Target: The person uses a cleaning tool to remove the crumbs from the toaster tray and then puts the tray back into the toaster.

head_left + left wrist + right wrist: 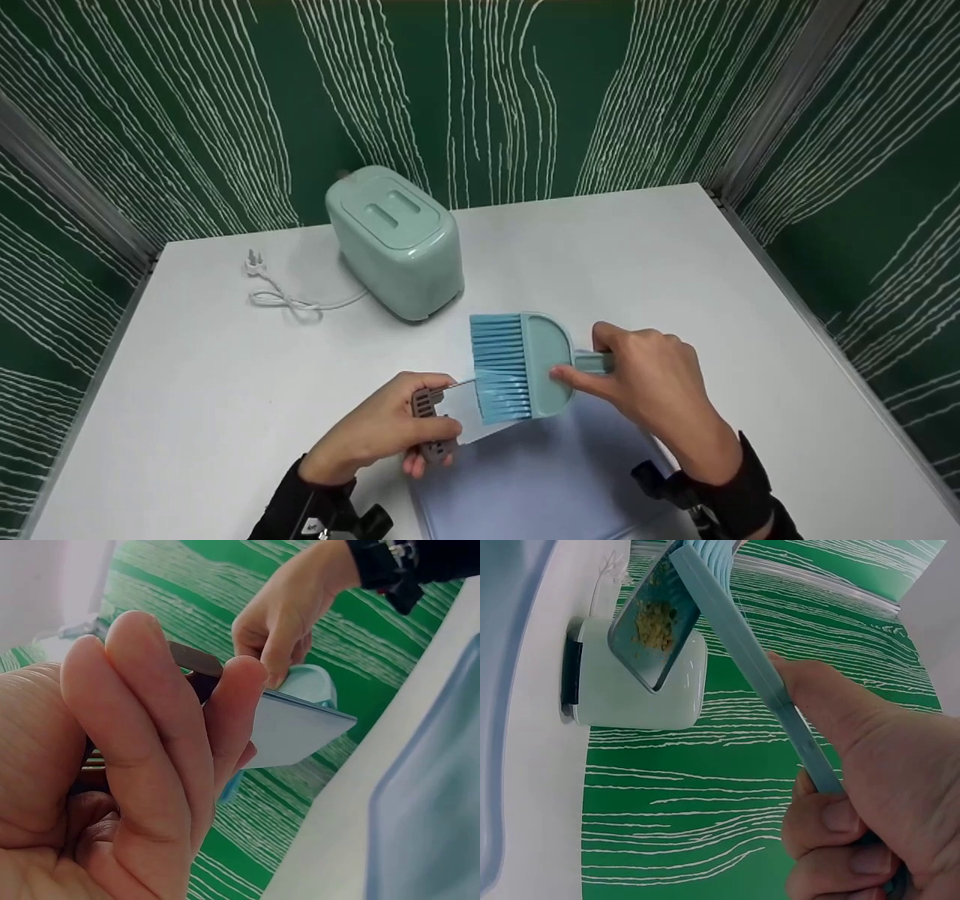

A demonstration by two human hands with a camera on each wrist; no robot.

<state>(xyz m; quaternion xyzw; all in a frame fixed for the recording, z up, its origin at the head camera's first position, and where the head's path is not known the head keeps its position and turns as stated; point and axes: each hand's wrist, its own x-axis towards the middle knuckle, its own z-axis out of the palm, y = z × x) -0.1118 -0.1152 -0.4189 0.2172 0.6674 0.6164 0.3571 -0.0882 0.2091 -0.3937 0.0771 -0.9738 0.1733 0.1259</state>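
Observation:
My left hand (379, 429) grips the grey-brown slotted end of a thin metal crumb tray (465, 421), fingers curled round it. Yellowish crumbs (656, 624) lie on the tray in the right wrist view. In my right hand (656, 379) is the handle of a small pale green brush (547, 367), with the thumb along its flat head. Its blue bristles (499, 360) lie over the tray and hide part of it. Both are held above a pale blue-violet, rimmed, container-like thing (540, 487); its depth cannot be told from the head view.
A mint-green toaster (397, 244) stands on the white table (600, 255) behind the hands. Its white cord (281, 298) lies looped to the left, ending in a plug (255, 262). Green panels (510, 97) with white wavy lines border the table at the back and sides.

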